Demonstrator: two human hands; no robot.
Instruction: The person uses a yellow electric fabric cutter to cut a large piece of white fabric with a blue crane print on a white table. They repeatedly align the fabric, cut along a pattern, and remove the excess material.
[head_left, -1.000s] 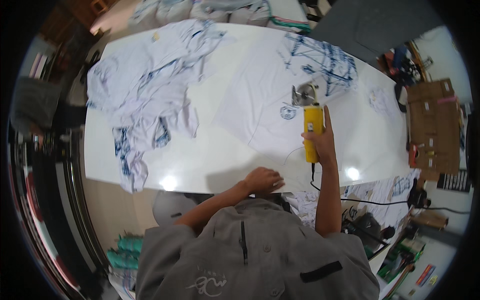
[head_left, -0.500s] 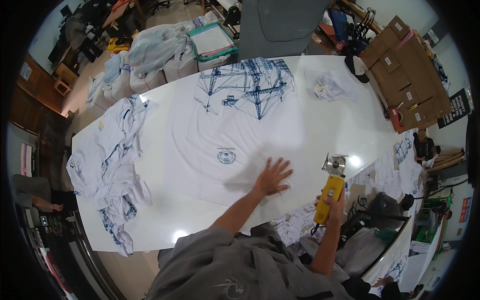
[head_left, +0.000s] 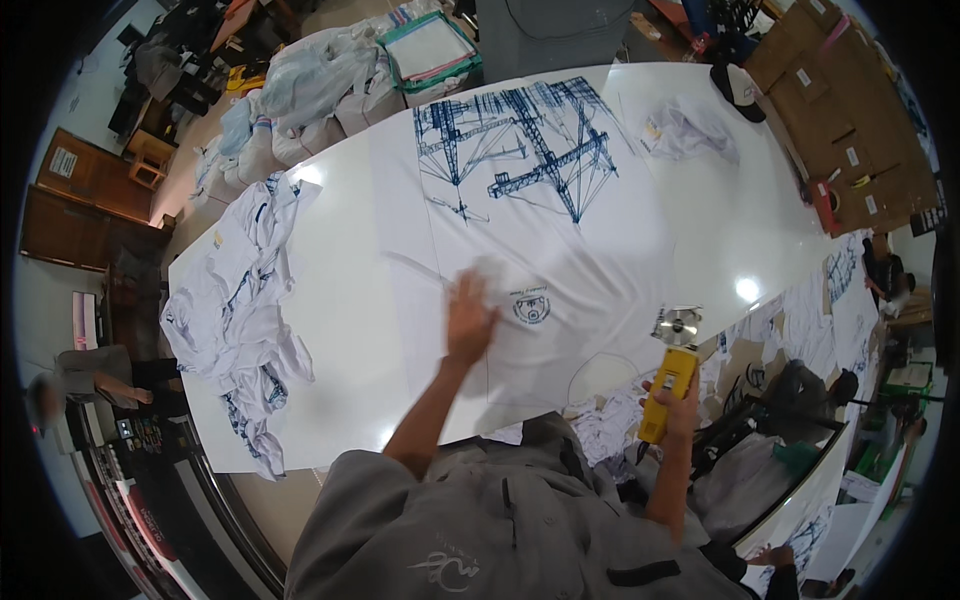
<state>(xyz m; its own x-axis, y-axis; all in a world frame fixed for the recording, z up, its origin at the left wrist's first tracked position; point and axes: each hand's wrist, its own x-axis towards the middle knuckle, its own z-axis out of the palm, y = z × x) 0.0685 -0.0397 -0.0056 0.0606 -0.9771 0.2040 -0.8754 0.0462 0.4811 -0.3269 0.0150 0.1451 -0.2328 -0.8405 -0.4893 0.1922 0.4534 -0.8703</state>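
White fabric (head_left: 560, 250) printed with blue cranes along its far side lies spread on the white table (head_left: 345, 300). A small round dark emblem (head_left: 530, 309) shows near its middle, and creases run out from around it. My left hand (head_left: 472, 318) is over the cloth just left of the emblem, its fingers smeared by motion. Off the fabric's right side, my right hand (head_left: 673, 402) grips a yellow electric rotary cloth cutter (head_left: 668, 395) by its body. The cutter's round metal blade (head_left: 680, 325) points away from me, above the table's right edge.
Crumpled white and blue printed cloth (head_left: 240, 310) is heaped at the table's left. A small bunched white piece (head_left: 690, 130) and a cap (head_left: 738, 92) lie far right, near cardboard (head_left: 850, 120). Sacks (head_left: 330, 100) line the far edge. Scraps (head_left: 600, 425) hang below right.
My left hand has left the fabric's near right part and moved left to beside the emblem. The fabric's print looks more spread out. The cutter stays in my right hand.
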